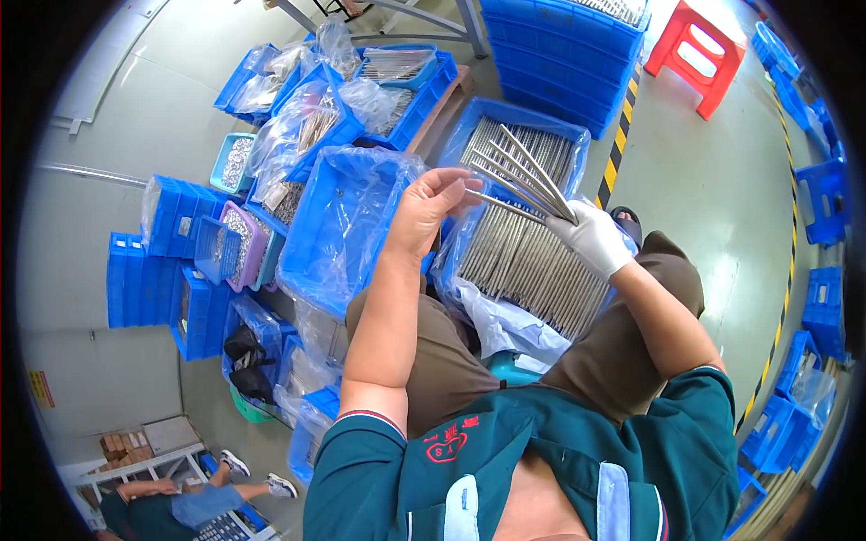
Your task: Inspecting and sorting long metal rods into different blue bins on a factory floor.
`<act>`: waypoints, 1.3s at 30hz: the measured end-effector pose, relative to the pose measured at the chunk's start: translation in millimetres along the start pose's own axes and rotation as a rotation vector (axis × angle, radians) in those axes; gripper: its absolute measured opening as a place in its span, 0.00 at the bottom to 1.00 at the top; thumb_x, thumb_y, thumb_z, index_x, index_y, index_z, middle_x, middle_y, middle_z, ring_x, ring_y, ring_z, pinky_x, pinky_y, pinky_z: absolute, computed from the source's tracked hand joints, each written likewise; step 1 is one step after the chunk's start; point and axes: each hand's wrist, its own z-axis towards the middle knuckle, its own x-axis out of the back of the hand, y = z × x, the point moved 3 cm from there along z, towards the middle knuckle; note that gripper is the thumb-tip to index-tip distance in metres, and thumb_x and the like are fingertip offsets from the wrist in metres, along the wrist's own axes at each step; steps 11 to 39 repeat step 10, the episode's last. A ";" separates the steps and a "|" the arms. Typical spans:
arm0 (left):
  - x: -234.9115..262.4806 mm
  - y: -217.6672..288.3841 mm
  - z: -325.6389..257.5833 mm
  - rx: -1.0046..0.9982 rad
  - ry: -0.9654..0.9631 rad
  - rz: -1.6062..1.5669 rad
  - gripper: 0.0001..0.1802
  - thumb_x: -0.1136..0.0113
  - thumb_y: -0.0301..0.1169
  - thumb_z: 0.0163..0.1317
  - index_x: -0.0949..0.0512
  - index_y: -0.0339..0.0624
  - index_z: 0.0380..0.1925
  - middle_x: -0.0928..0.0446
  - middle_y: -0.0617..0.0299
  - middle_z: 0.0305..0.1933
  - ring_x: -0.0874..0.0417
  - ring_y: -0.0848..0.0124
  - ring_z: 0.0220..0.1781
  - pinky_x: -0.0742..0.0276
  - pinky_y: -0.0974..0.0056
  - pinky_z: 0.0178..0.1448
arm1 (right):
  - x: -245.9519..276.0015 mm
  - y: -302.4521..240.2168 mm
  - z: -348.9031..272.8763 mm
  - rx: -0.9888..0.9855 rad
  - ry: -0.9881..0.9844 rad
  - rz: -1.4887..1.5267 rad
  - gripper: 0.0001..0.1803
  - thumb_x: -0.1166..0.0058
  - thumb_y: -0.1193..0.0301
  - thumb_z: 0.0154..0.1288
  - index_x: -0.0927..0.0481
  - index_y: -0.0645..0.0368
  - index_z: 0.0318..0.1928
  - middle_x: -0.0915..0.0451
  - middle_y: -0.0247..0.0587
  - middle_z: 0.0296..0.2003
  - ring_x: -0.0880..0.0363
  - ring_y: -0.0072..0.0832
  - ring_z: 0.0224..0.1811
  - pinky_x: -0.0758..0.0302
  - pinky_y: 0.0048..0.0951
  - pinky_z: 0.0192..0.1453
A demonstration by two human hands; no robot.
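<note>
My right hand, in a white glove, grips a fanned bunch of thin metal rods by their lower ends. My bare left hand pinches the tip of the lowest rod of the bunch between thumb and fingers. Both hands hover above a blue crate lined with clear plastic and packed with rows of the same metal rods. Left of it stands a second blue crate lined with a plastic bag, its contents hard to make out.
Several blue bins of small metal parts and plastic bags crowd the left. Stacked blue crates and a red stool stand beyond. A yellow-black floor stripe runs on the right. Another person's legs show at lower left.
</note>
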 end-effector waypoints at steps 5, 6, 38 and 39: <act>6.9 0.0 -2.8 0.157 0.034 0.138 0.15 0.41 0.39 0.62 0.24 0.38 0.40 0.19 0.55 0.39 0.17 0.70 0.34 0.27 0.71 0.41 | 5.4 -11.7 -6.6 0.205 0.167 -0.304 0.11 0.43 0.63 0.60 0.23 0.59 0.32 0.24 0.50 0.23 0.23 0.46 0.27 0.28 0.38 0.31; 8.7 -1.2 -4.0 0.246 0.073 0.202 0.16 0.42 0.40 0.62 0.25 0.38 0.40 0.19 0.55 0.38 0.17 0.70 0.34 0.27 0.71 0.41 | 7.2 -15.6 -7.2 0.250 0.185 -0.374 0.11 0.43 0.63 0.60 0.24 0.58 0.31 0.24 0.50 0.22 0.23 0.47 0.26 0.28 0.39 0.30; 9.4 -5.1 -2.9 0.104 0.002 0.189 0.16 0.41 0.40 0.62 0.25 0.38 0.40 0.19 0.54 0.38 0.17 0.69 0.34 0.26 0.71 0.42 | 4.4 -8.3 -5.0 0.255 0.179 -0.306 0.10 0.42 0.64 0.59 0.24 0.57 0.32 0.24 0.51 0.21 0.23 0.47 0.25 0.29 0.40 0.30; 9.4 -5.1 -2.9 0.104 0.002 0.189 0.16 0.41 0.40 0.62 0.25 0.38 0.40 0.19 0.54 0.38 0.17 0.69 0.34 0.26 0.71 0.42 | 4.4 -8.3 -5.0 0.255 0.179 -0.306 0.10 0.42 0.64 0.59 0.24 0.57 0.32 0.24 0.51 0.21 0.23 0.47 0.25 0.29 0.40 0.30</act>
